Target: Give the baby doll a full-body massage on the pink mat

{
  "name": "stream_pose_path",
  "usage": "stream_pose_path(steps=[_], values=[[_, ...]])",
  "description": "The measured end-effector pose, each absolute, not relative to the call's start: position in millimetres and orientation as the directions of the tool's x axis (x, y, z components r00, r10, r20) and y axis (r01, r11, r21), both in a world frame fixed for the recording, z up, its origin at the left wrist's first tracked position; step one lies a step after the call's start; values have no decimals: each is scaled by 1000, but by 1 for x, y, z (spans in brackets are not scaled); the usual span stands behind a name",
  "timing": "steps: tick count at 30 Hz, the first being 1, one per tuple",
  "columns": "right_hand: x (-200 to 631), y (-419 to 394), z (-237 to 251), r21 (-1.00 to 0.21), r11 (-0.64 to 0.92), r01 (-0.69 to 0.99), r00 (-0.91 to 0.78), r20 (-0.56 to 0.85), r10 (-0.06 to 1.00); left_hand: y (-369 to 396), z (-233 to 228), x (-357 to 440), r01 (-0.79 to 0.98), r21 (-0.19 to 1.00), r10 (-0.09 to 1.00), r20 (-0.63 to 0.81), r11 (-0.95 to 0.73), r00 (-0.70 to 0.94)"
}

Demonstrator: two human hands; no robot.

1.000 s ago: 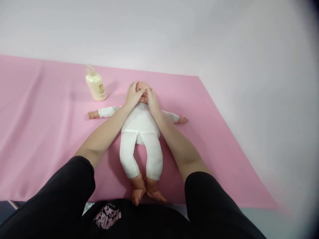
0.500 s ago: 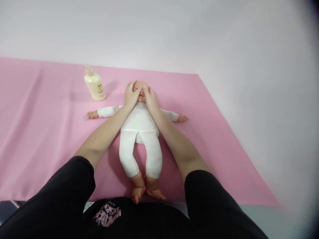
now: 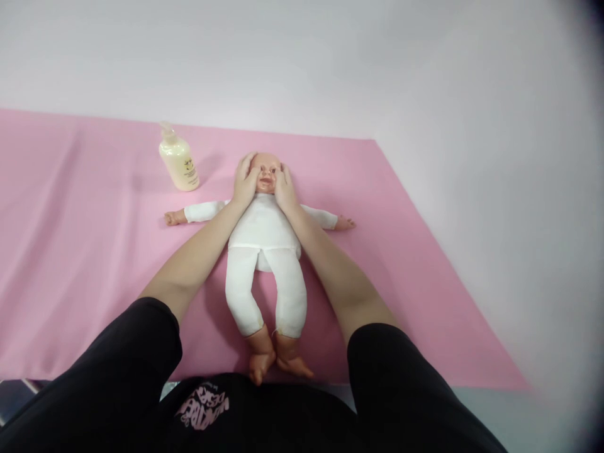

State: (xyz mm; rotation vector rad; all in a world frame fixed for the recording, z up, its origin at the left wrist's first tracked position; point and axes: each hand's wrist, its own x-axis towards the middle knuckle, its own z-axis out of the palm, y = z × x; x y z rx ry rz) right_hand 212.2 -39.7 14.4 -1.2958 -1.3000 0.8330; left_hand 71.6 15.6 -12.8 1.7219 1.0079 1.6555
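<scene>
a baby doll (image 3: 264, 233) lies on its back on a pink sheet (image 3: 85, 251), head at the far end, feet at the near end close to the person's body. it wears a white top and white leggings; its arms stretch out straight to the left and right, and its bare feet cross over each other at the near edge of the sheet.

the left hand (image 3: 245, 182) lies flat against the left side of the doll's head, fingers pointing far, palm on the cheek and temple. the right hand (image 3: 284, 187) lies the same way against the right side of the head. both grips are loose and flat rather than curled: the two hands cup the head between them, and the doll's face shows in the gap. both forearms run from the near side over the doll's shoulders and upper body, and black sleeves cover the upper arms.

a cream pump bottle (image 3: 178, 160) stands upright on the sheet, to the far left of the doll's head and well apart from the left hand, just beyond the doll's outstretched arm.

the sheet covers most of the surface; its right edge runs slantwise from far to near, with pale bare surface (image 3: 495, 189) beyond it on the right and far sides.
</scene>
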Motion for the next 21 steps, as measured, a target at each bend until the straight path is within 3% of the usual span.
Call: stream_pose_path(steps=[8, 14, 21], values=[[223, -33, 2, -942, 257, 218, 184, 298, 937, 16, -16, 65, 97, 821, 825, 565, -562, 1], [230, -29, 0, -942, 272, 198, 166, 306, 937, 21, -21, 61, -13, 868, 868, 496, -496, -6], [228, -31, 1, -946, 286, 151, 127, 305, 944, 21, -22, 61, -22, 861, 861, 508, -508, -7]])
